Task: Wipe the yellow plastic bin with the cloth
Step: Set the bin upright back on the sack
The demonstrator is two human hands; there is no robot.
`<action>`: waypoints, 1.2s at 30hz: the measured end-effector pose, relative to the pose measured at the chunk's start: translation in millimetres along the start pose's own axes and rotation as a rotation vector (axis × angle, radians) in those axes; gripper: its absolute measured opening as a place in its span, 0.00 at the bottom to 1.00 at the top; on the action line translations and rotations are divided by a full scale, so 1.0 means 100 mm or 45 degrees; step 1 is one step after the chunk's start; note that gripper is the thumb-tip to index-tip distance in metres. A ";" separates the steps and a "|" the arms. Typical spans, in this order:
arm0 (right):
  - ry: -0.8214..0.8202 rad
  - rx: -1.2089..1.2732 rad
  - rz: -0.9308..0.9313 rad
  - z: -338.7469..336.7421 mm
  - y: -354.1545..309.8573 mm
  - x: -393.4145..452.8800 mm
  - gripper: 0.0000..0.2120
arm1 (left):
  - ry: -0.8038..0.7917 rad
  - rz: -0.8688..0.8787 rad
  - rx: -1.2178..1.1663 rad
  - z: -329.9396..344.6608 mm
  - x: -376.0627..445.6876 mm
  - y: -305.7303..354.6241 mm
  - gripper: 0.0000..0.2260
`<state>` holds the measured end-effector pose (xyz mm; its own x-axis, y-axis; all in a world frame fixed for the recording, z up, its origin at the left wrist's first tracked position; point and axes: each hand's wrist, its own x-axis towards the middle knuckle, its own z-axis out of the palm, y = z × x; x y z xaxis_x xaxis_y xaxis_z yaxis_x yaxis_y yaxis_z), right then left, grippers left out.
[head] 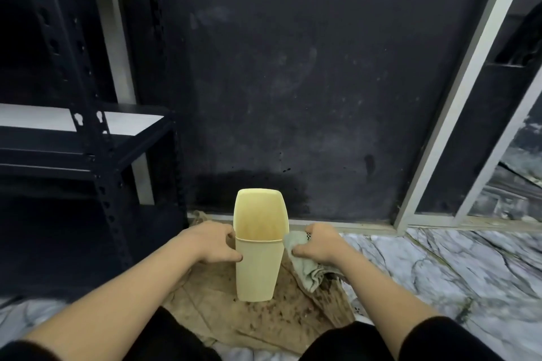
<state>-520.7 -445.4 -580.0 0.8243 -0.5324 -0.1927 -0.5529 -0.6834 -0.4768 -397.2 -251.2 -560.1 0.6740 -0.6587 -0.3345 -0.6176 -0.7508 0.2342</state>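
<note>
The yellow plastic bin [258, 261] stands upright on a stained brown sheet [264, 322] spread on the floor, close to the foot of a dark wall [308, 82]. Its open mouth faces up; the inner wall shows brownish discolouration toward the bottom. The outer front face appears pale and plain.

The left hand [211, 242] is against the bin's left side, just below the rim. Its grip is partly curled: fingers reach round toward the far side at rim level and the thumb rests on the near face. Contact with the bin is visible.

The right hand [319, 243] sits just beside the bin's right side at about the same height. Its grip is pinched on the cloth [305, 267], a pale grey-green piece, bunched between thumb and fingers. The cloth's upper edge meets the bin's right corner below the rim; the rest hangs down and trails onto the brown sheet. A small black-and-white chequered patch shows at the cloth's top, by the fingers.

Both forearms are bare, with dark sleeves at the lower frame edge.

Around the sheet lies a marble-patterned floor [454, 272], white with grey veins. A black metal shelving rack [88, 141] stands to the left, well apart from the bin. A pale sliding-door frame [457, 97] runs up the right side.
</note>
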 end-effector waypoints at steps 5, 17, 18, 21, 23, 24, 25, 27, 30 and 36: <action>0.000 0.005 0.059 0.06 0.08 0.36 0.11 | -0.028 0.002 -0.033 0.01 0.39 -0.03 0.32; -0.014 -0.150 0.092 -0.20 -0.04 2.02 0.10 | -0.096 0.036 0.004 -0.49 2.32 -0.03 0.31; -0.025 -0.150 0.097 -0.28 -0.09 2.10 0.09 | -0.108 0.038 -0.009 -0.57 2.40 -0.01 0.32; -0.067 -0.138 0.125 -0.54 -0.30 2.21 0.09 | -0.143 0.042 -0.041 -0.90 2.45 0.06 0.32; -0.108 -0.132 0.144 -0.79 -0.48 2.20 0.10 | -0.156 0.045 -0.064 -1.20 2.37 0.14 0.32; -0.121 -0.123 0.155 -0.95 -0.58 2.17 0.11 | -0.159 0.044 -0.076 -1.38 2.31 0.18 0.32; -0.133 -0.106 0.166 -1.10 -0.68 2.14 0.11 | -0.159 0.044 -0.081 -1.56 2.23 0.23 0.32; -0.138 -0.065 0.166 -1.48 -0.94 2.06 0.11 | -0.158 0.046 -0.089 -2.00 2.04 0.32 0.31; -0.143 -0.082 0.129 -2.12 -1.37 1.83 0.06 | -0.163 0.028 -0.098 -2.73 1.64 0.44 0.31; -0.172 -0.160 0.007 -3.25 -2.21 1.23 0.12 | -0.160 -0.034 -0.058 -4.00 0.67 0.61 0.31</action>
<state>-337.1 -522.0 -219.7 0.8256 -0.4699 -0.3123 -0.5610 -0.7422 -0.3665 -227.6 -361.0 -202.7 0.6323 -0.6291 -0.4522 -0.5790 -0.7715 0.2638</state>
